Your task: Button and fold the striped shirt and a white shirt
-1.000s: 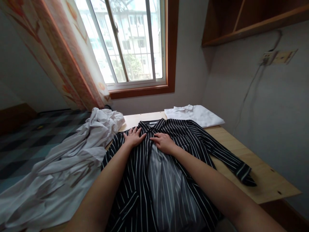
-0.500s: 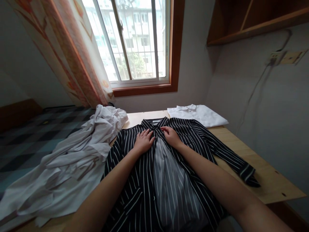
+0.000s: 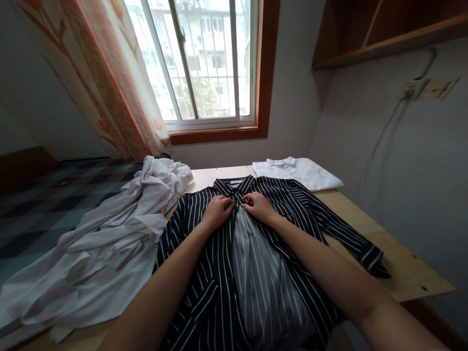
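A black shirt with white stripes lies face up, its collar towards the window and its front parted below the neck, showing the greyish inside. Just under the collar, my left hand is closed with curled fingertips on one front edge of the shirt. My right hand pinches the opposite front edge, a small gap away from the left. The fingertips hide whatever button or buttonhole lies between them. One striped sleeve stretches out to the right; the other is folded over the shirt's left front.
A crumpled white cloth spreads along the left side. A folded white shirt rests at the back right of the wooden table. Beyond are a checked bed, a curtain, a window and a wall shelf.
My left hand, which lay flatter with its fingers spread on the shirt, has curled its fingers at the front edge. My right fingertips have shifted slightly down along the opposite edge.
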`<state>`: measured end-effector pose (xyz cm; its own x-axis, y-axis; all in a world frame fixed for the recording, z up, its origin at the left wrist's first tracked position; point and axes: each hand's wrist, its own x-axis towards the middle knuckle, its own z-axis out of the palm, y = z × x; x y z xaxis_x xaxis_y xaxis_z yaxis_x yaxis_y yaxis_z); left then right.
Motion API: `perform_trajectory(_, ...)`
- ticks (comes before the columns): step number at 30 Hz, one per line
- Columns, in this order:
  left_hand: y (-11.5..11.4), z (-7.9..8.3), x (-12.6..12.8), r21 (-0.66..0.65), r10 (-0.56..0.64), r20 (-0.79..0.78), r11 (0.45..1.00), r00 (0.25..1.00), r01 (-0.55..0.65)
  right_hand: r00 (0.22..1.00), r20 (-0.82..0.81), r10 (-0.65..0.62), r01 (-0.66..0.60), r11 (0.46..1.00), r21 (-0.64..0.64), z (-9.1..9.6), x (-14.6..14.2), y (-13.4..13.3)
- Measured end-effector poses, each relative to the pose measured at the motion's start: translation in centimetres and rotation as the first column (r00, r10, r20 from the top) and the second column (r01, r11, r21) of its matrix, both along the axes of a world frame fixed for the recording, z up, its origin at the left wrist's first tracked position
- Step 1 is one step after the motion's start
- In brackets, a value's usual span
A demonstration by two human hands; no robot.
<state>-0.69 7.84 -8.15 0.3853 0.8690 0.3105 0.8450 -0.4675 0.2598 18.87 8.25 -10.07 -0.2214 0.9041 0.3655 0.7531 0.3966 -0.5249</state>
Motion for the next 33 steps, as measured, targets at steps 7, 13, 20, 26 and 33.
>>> perform_trajectory(7, 0.1, -0.5, 0.4, 0.013, -0.007, -0.041, 1.000, 0.999, 0.008, 0.979, 0.198, -0.049, 0.051, 0.999, -0.004, 0.6, -0.9, -1.3)
perform_trajectory(13, 0.0, -0.7, 0.7, -0.022, 0.031, -0.033, 0.999, 0.999, -0.032, 0.957, 0.276, -0.086, 0.086, 0.996, 0.012, 1.0, -1.3, -1.8)
perform_trajectory(20, -0.1, -0.6, 1.4, -0.067, 0.095, -0.024, 0.993, 0.995, -0.096, 0.955, 0.282, -0.089, 0.097, 0.995, -0.014, 1.2, -1.1, -1.7)
perform_trajectory(26, 0.0, -0.6, 1.9, -0.077, 0.120, -0.022, 0.990, 0.992, -0.122, 0.951, 0.284, -0.120, 0.107, 0.992, 0.060, 1.7, -0.9, -1.7)
perform_trajectory(33, -0.3, -0.8, 2.0, -0.057, 0.138, -0.041, 0.989, 0.990, -0.140, 0.961, -0.272, -0.042, 0.013, 0.994, -0.110, 1.6, -0.8, -0.1)
